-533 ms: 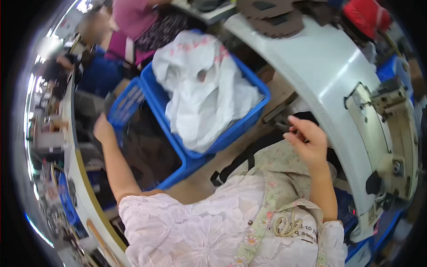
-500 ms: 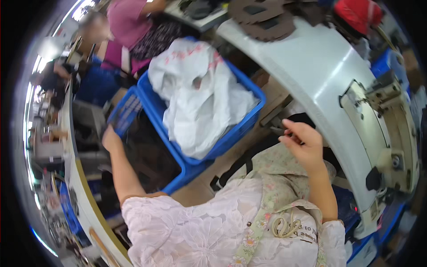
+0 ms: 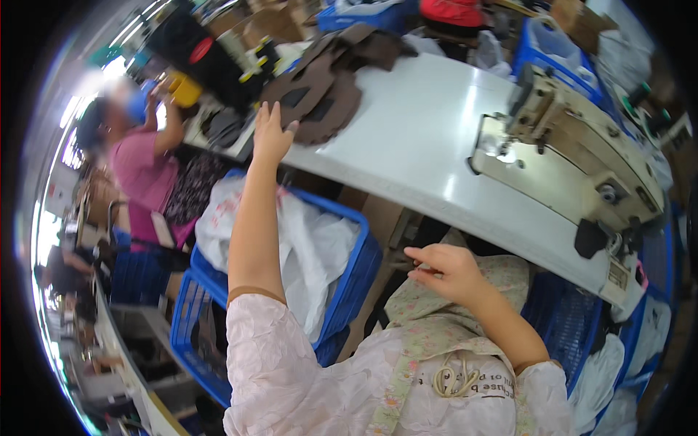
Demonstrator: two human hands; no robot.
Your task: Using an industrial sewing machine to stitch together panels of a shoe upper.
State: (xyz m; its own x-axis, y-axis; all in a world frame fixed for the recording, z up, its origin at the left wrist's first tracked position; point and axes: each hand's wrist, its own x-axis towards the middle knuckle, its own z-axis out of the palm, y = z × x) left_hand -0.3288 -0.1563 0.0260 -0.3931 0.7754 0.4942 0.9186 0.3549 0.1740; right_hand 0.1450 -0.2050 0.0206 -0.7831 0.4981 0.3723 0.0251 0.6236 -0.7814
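Note:
My left hand [image 3: 271,136] is stretched out over the far left part of the white table, fingers apart. It is right beside a stack of dark brown flat cut pieces [image 3: 331,109] with black patches. Whether the fingertips touch the stack cannot be told. My right hand [image 3: 449,273] is held in front of my apron [image 3: 494,283], thumb and fingers curled together. Something small and dark may be between them, but I cannot make it out. Under my left forearm, a white cloth or sack [image 3: 305,247] lies in a blue plastic basket [image 3: 367,254].
A sewing machine [image 3: 574,145] stands at the right of the white table [image 3: 429,116]. A second blue basket [image 3: 190,320] is at the lower left. A co-worker in a pink top [image 3: 142,171] sits at far left. Blue crates [image 3: 556,62] are behind the machine.
My left hand has moved from beside the lower basket up to the brown pieces on the table. My right hand remains curled before my body. The view has turned toward the table.

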